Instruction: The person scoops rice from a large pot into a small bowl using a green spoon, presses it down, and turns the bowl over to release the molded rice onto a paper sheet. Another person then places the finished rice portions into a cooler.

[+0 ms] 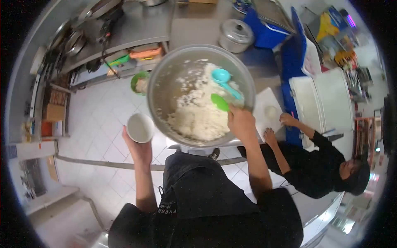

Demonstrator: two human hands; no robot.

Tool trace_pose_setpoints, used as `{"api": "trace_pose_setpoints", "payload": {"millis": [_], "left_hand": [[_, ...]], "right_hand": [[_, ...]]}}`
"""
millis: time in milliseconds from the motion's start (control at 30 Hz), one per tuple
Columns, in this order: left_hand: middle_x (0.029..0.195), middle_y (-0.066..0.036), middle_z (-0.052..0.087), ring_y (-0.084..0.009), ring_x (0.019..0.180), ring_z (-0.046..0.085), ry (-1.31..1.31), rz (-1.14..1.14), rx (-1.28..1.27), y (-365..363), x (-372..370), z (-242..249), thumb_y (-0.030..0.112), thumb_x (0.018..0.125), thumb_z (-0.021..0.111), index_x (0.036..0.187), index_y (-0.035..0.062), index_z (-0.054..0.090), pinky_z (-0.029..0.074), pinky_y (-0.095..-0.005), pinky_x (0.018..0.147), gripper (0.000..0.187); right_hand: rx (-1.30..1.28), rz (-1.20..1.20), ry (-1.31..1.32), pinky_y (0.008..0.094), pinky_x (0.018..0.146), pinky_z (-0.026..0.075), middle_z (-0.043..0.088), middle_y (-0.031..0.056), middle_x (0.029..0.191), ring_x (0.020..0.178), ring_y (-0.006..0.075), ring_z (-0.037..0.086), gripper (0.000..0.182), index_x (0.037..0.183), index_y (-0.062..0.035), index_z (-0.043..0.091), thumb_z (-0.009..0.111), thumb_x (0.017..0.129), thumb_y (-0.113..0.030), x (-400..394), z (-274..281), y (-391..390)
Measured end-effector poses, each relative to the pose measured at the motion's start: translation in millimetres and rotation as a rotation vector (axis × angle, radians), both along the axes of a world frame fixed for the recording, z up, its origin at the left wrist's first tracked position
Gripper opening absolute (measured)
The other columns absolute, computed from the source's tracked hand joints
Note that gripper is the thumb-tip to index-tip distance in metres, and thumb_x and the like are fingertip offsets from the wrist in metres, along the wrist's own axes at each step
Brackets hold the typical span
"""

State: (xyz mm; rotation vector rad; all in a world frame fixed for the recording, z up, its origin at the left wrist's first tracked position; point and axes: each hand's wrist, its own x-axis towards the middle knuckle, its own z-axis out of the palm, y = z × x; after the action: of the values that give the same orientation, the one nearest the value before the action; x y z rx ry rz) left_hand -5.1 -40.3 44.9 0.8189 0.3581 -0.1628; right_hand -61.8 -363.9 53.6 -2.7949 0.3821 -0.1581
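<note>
My left hand (139, 149) holds a white bowl (134, 129) just left of a large metal pot (159, 82). The bowl's opening faces up, and no food shows in it. White rice (194, 120) lies in the pot, heaped toward its right and near sides, with bare metal and loose grains at the left. My right hand (242, 122) reaches over the pot's near right rim, closed around the handle of a green spoon (219, 102). The spoon's head is over the rice. A turquoise scoop (221, 76) rests on the rice behind it.
At the right, a co-worker (326, 165) in black has both hands at a white sheet (266, 97) bearing a small round pale thing. A lidded pot (236, 35) stands behind the big pot, beside blue crates (266, 35). A green basin (138, 82) sits left of the pot.
</note>
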Motion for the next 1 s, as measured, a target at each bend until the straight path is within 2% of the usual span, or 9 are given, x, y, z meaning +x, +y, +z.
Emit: {"api": "trace_pose_setpoints", "payload": {"millis": [167, 333, 600, 733, 800, 833, 900, 933, 1000], "left_hand": [[0.115, -0.005, 0.057, -0.0186, 0.112, 0.051, 0.163, -0.133, -0.081, 26, -2, -14, 0.05, 0.1, 0.031, 0.119, 0.0087, 0.053, 0.036, -0.0368, 0.1, 0.05], [0.113, -0.006, 0.061, -0.0195, 0.107, 0.055, 0.267, -0.286, -0.194, 43, 18, -11, 0.054, 0.097, 0.036, 0.119, 0.0084, 0.055, 0.042, -0.0357, 0.092, 0.055], [0.113, -0.007, 0.062, -0.0201, 0.104, 0.058, 0.349, -0.35, -0.302, 63, 26, -30, 0.056, 0.096, 0.037, 0.119, 0.0079, 0.057, 0.044, -0.0364, 0.091, 0.056], [0.114, -0.008, 0.062, -0.0201, 0.103, 0.06, 0.352, -0.417, -0.283, 58, 26, -41, 0.051, 0.097, 0.04, 0.119, 0.0055, 0.056, 0.047, -0.0365, 0.091, 0.053], [0.113, -0.009, 0.062, -0.0196, 0.102, 0.061, 0.367, -0.44, -0.29, 58, 27, -42, 0.048, 0.098, 0.042, 0.118, 0.0042, 0.055, 0.049, -0.0361, 0.09, 0.05], [0.113, -0.009, 0.063, -0.0194, 0.102, 0.061, 0.364, -0.45, -0.29, 57, 29, -40, 0.048, 0.098, 0.042, 0.118, 0.0039, 0.055, 0.049, -0.0358, 0.09, 0.051], [0.112, -0.009, 0.063, -0.0191, 0.102, 0.061, 0.358, -0.457, -0.281, 58, 32, -37, 0.049, 0.098, 0.042, 0.118, 0.0036, 0.055, 0.05, -0.0355, 0.09, 0.051], [0.112, -0.009, 0.063, -0.0189, 0.103, 0.061, 0.351, -0.468, -0.292, 58, 33, -38, 0.049, 0.098, 0.042, 0.118, 0.0035, 0.055, 0.05, -0.0356, 0.09, 0.051], [0.112, -0.009, 0.063, -0.0188, 0.103, 0.061, 0.349, -0.476, -0.31, 61, 29, -40, 0.049, 0.097, 0.042, 0.117, 0.0035, 0.056, 0.05, -0.0357, 0.091, 0.051]], "right_hand": [[-0.204, 0.035, 0.211, 0.047, 0.067, 0.051, 0.066, 0.0197, 0.078, 0.075, 0.0353, 0.065, 0.022, 0.08, -0.0009, 0.069, 0.051, 0.086, -0.013, 163, -106, 15], [-0.209, 0.163, 0.185, 0.0471, 0.065, 0.051, 0.066, 0.0216, 0.079, 0.073, 0.0379, 0.066, 0.021, 0.078, 0.0, 0.068, 0.05, 0.082, -0.008, 146, -165, 64], [-0.208, 0.134, 0.639, 0.0468, 0.079, 0.051, 0.066, 0.0224, 0.09, 0.091, 0.0371, 0.065, 0.025, 0.096, 0.0021, 0.061, 0.06, 0.077, -0.013, 125, -53, 72], [-0.201, 0.053, 0.761, 0.0475, 0.081, 0.05, 0.066, 0.0217, 0.093, 0.093, 0.0371, 0.064, 0.032, 0.105, -0.0005, 0.058, 0.061, 0.076, -0.011, 116, -82, 68], [-0.071, 0.139, 0.521, 0.0452, 0.063, 0.051, 0.064, 0.0226, 0.073, 0.071, 0.0359, 0.065, 0.014, 0.075, 0.0034, 0.059, 0.058, 0.072, -0.01, 129, -112, 60], [-0.067, 0.143, 0.522, 0.0452, 0.063, 0.051, 0.064, 0.0226, 0.073, 0.071, 0.0359, 0.065, 0.014, 0.075, 0.0034, 0.059, 0.058, 0.072, -0.01, 142, -102, 65], [0.287, 0.064, 0.881, 0.0378, 0.041, 0.04, 0.055, 0.0127, 0.058, 0.048, 0.0243, 0.054, 0.01, 0.065, -0.0009, 0.055, 0.053, 0.074, -0.006, 173, -83, 73], [0.291, 0.07, 0.876, 0.0378, 0.041, 0.04, 0.055, 0.0127, 0.058, 0.048, 0.0243, 0.054, 0.01, 0.065, -0.0009, 0.055, 0.053, 0.074, -0.006, 183, -102, 57], [0.547, 0.034, 1.245, 0.0313, 0.036, 0.024, 0.042, 0.005, 0.05, 0.04, 0.0136, 0.037, 0.019, 0.058, -0.0033, 0.051, 0.052, 0.077, -0.006, 187, -134, 25]]}}
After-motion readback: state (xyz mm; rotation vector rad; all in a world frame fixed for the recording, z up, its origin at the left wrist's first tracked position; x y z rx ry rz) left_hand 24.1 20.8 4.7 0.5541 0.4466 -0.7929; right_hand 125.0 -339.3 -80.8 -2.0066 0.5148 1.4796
